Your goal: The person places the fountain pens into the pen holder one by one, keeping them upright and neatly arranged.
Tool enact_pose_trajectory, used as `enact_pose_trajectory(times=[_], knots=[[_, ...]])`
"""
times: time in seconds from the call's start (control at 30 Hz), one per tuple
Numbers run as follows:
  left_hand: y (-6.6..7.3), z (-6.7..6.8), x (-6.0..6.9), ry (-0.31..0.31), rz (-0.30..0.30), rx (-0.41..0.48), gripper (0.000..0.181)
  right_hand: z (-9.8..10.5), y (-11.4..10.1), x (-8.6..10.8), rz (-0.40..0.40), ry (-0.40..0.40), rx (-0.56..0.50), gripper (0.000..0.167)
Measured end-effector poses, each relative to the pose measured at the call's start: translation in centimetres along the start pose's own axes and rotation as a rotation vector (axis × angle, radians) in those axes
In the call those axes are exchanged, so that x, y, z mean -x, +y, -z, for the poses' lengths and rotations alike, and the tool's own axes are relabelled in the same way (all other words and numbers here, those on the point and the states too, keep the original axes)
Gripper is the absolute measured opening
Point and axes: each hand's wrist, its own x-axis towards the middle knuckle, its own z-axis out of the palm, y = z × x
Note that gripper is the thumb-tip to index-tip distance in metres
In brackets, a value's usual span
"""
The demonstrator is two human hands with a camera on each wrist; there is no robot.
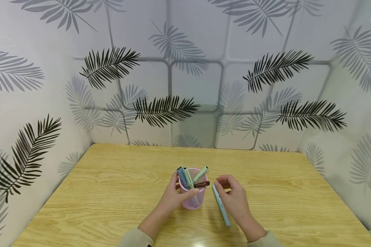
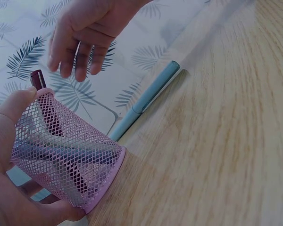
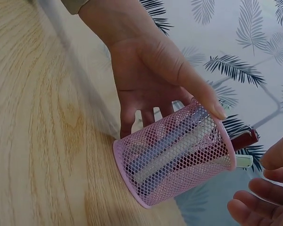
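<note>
My left hand (image 1: 173, 197) grips a pink mesh pen holder (image 1: 193, 200) standing upright on the table, thumb across the near rim and fingers round the far side. Several pens lean in the holder: a blue pen (image 1: 182, 176), light green pens, one with its cap (image 1: 201, 174) pointing right, and a dark red pen (image 3: 245, 139). To the right of the holder, a light blue pen (image 1: 221, 206) lies on the wood. My right hand (image 1: 233, 197) hovers beside this pen, fingers loosely bent and nothing between them; the left wrist view (image 2: 87, 37) shows it raised off the pen.
The wood-grain table (image 1: 111, 185) reaches back to a wall covering (image 1: 191, 82) printed with grey and black leaves. The same covering stands at the left and right sides of the table.
</note>
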Motion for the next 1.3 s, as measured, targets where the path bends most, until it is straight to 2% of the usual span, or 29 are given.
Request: enact_pose_trajectory(times=[0.37, 0.67, 0.97, 1.13, 1.3], knots=[[0.1, 0.0, 0.0, -0.004, 0.000, -0.002, 0.084, -0.2, 1.1, -0.3, -0.067, -0.041, 0.085, 0.012], [0.1, 0.1, 0.0, -0.011, -0.010, 0.004, 0.083, -0.2, 1.7, -0.3, -0.159, -0.123, 0.125, 0.021], [0.2, 0.0, 0.2, 0.002, -0.015, -0.022, 0.083, -0.5, 2.9, -0.2, -0.157, -0.222, 0.244, 0.028], [0.1, 0.0, 0.1, -0.001, -0.015, -0.020, 0.084, -0.5, 3.2, -0.1, -0.154, -0.250, 0.306, 0.030], [0.0, 0.1, 0.1, -0.004, -0.020, -0.020, 0.085, -0.5, 3.3, -0.2, -0.191, -0.289, 0.371, 0.036]])
